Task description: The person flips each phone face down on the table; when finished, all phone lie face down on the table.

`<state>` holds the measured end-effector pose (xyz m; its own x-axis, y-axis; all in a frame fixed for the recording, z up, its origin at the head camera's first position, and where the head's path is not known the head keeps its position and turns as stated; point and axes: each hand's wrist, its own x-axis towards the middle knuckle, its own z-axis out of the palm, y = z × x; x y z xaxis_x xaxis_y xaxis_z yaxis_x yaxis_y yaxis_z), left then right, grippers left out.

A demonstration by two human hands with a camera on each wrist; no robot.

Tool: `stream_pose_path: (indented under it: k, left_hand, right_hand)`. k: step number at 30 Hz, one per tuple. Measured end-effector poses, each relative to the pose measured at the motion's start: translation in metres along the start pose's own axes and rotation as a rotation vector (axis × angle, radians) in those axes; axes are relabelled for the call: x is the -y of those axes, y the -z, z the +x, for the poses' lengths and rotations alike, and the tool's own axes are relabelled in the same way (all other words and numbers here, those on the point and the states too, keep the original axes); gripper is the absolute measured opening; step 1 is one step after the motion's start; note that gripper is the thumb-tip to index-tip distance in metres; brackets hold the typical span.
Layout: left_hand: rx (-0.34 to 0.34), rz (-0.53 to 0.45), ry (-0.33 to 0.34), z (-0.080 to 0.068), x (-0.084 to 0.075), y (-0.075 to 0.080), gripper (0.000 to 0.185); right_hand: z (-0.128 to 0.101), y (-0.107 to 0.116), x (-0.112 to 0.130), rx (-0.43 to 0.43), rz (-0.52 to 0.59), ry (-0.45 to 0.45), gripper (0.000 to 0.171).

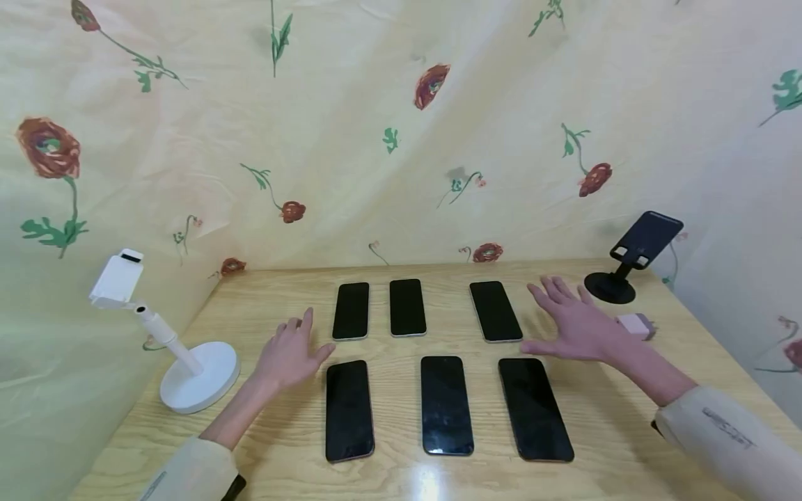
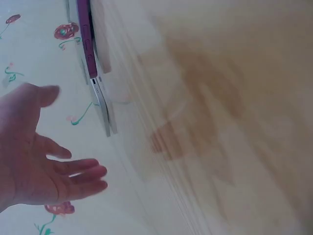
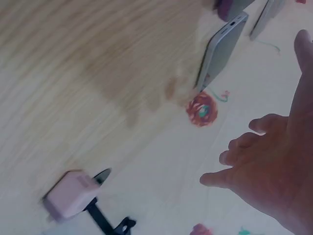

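Observation:
Two rows of three dark-screened phones lie face up on the table. My left hand is spread above the table left of them, thumb toward the gap between the back-left phone and the front-left phone. My right hand hovers with fingers spread, holding nothing, just right of the back-right phone. Its thumb points over the space above the front-right phone. Between these lie the back-middle phone and the front-middle phone. In the left wrist view, nothing touches the left hand's fingers.
A white phone stand with a round base is at the left edge of the wooden table. At the back right is a black phone stand. A pinkish charger plug lies beside my right wrist. Flowered cloth hangs behind.

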<state>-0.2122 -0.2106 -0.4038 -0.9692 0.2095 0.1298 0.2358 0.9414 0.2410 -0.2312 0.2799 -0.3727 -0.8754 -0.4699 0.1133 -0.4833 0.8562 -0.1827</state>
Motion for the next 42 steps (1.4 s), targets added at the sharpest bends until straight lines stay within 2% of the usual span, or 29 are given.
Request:
stream_pose_path:
  k: [4, 9, 14, 20, 25, 35, 42]
  left_hand:
    - [-0.004, -0.073, -0.039, 0.013, 0.001, 0.000, 0.078]
    - [0.094, -0.193, -0.056, 0.030, 0.001, -0.004, 0.083]
    - [0.152, -0.232, -0.055, 0.042, 0.002, -0.011, 0.089]
    - [0.171, -0.205, -0.075, 0.050, -0.003, -0.019, 0.092]
    - [0.203, -0.212, -0.049, 0.055, -0.010, -0.027, 0.095]
    - [0.229, -0.208, -0.001, 0.060, -0.008, -0.030, 0.096]
    - [0.210, -0.214, -0.019, 0.064, -0.004, -0.034, 0.091]
  right_hand:
    - [0.028, -0.005, 0.015, 0.001, 0.030, 0.103, 0.102]
    - [0.071, -0.019, 0.042, 0.061, 0.059, 0.208, 0.095]
    - [0.115, -0.031, 0.077, 0.146, 0.041, 0.262, 0.092]
    - [0.159, -0.048, 0.112, 0.226, 0.075, 0.256, 0.091]
    - [0.184, -0.064, 0.131, 0.271, 0.051, 0.209, 0.091]
    - [0.216, -0.072, 0.158, 0.362, 0.006, 0.155, 0.095]
    - [0.227, -0.077, 0.170, 0.403, -0.007, 0.131, 0.097]
